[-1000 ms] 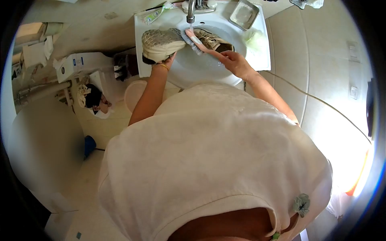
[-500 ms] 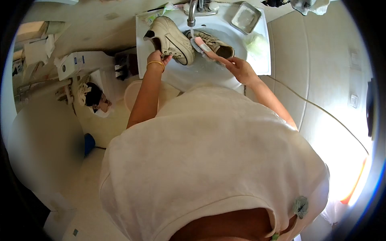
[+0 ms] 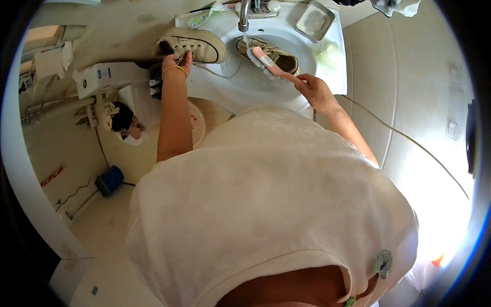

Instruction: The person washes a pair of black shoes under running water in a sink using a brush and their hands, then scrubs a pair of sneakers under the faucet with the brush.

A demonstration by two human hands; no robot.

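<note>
My left hand (image 3: 176, 65) grips a cream lace-up sneaker (image 3: 199, 47) by its opening and tongue, at the left edge of the white washbasin (image 3: 215, 91). Closed around the handle of a pink scrub brush (image 3: 271, 64) is my right hand (image 3: 315, 92). The brush's pale bristles point down and left, over the second sneaker (image 3: 281, 57), which lies in the water of the basin. From the faucet (image 3: 244, 23) a thin stream runs down near that shoe's toe; the brush head partly covers the shoe.
A metal soap dish (image 3: 315, 21) sits on the basin's back right corner, with a pale green mesh or bag (image 3: 326, 53) below it. A toothpaste-like tube (image 3: 200, 19) lies at the back left. A pinkish bucket (image 3: 197, 123) stands under the basin, and a blue container (image 3: 110, 180) on the floor.
The left sneaker has moved left, away from the basin's middle, and turned from upright to lying sideways. My right hand and the brush have shifted only slightly right.
</note>
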